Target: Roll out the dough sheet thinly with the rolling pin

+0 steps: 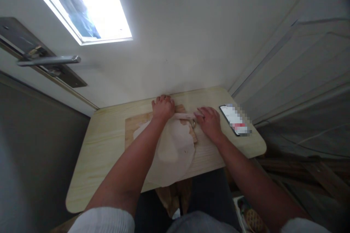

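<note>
A wide, thin sheet of pale dough (175,149) lies over a wooden board (129,131), and its near part hangs past the table's front edge. Across the far side of the dough runs a pale, floury rolling pin (184,116). My left hand (163,107) is closed over its left end, knuckles up, hiding that end. At the other end, the fingers of my right hand (210,121) curl round the pin. A small metal ring (194,123) shows at the board's right edge, just under the right hand.
A phone (233,120) with a lit screen rests on the right of the light wooden table (104,156). Behind stands a white door with a metal handle (51,60) and a bright window (106,7). A container (242,211) with things inside sits low at right.
</note>
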{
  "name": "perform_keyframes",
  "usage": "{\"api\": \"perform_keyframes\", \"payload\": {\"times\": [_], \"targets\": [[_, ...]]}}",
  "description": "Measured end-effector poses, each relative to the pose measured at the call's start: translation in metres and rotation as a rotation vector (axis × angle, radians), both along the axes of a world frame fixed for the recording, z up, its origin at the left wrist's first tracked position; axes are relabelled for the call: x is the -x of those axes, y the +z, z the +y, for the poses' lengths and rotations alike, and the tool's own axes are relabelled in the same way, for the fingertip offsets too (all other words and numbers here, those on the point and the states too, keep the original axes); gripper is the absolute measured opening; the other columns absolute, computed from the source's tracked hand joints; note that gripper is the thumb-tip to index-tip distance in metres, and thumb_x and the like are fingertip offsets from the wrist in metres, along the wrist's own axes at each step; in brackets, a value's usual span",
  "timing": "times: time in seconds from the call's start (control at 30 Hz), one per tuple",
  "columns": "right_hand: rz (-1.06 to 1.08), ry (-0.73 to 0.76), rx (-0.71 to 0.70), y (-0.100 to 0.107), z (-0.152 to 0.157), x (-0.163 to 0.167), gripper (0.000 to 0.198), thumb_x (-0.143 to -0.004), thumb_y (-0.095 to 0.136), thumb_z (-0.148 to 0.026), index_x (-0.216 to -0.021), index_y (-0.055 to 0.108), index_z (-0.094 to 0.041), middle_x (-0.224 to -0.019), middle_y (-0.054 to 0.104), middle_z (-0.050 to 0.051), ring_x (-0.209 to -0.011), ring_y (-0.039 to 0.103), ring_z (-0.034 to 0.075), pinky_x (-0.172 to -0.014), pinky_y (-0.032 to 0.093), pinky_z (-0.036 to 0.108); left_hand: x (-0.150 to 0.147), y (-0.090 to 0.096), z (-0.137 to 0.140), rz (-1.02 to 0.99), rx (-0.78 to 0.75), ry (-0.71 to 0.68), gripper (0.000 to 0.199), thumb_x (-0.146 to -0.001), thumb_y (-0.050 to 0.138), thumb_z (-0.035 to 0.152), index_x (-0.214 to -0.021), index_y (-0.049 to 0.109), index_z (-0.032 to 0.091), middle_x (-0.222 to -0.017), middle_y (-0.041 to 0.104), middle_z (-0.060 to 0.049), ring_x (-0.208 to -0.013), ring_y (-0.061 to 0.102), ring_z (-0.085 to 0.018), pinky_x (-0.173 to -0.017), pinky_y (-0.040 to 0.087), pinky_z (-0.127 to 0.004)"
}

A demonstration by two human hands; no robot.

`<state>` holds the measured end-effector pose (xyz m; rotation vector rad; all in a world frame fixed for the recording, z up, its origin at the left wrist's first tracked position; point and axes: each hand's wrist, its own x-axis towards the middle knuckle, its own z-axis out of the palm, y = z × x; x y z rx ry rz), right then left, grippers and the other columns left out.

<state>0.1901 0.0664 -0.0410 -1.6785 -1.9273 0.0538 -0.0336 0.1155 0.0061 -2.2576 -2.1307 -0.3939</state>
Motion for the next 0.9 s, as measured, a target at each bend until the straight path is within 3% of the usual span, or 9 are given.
{"api": "perform_keyframes", "payload": {"times": [0.23,0.43,0.9], "targets": [[0.030,-0.021,-0.010,0.004,0.021,0.003,0.040,-0.097,0.049,-0.048,-0.105,0.076,-0.020,-0.114,0.071,0.011,-0.111,0.057,0.027,-0.099,0.038,0.043,-0.002,0.001,0.020,0.012,-0.043,0.001,0.043,-0.102,0.027,0.037,-0.112,0.064,0.019,-0.117,0.064,-0.014,-0.111,0.056,-0.030,-0.089,0.046,-0.044],[0.027,-0.029,0.020,0.004,0.024,0.003,0.039,-0.098,0.048,-0.046,-0.097,0.078,-0.021,-0.113,0.072,0.010,-0.110,0.058,0.026,-0.099,0.038,0.044,-0.002,0.002,0.025,0.009,-0.009,-0.006,0.044,-0.102,0.026,0.039,-0.115,0.063,0.019,-0.118,0.063,-0.014,-0.111,0.056,-0.029,-0.089,0.046,-0.043],[0.008,0.002,0.028,0.002,-0.024,0.002,0.037,-0.098,0.050,-0.048,-0.108,0.073,-0.021,-0.119,0.071,0.008,-0.117,0.055,0.028,-0.102,0.034,0.044,0.001,0.003,-0.020,-0.015,0.037,-0.005,0.046,-0.102,0.026,0.039,-0.127,0.060,0.023,-0.129,0.061,-0.012,-0.119,0.052,-0.029,-0.096,0.043,-0.045]]}}
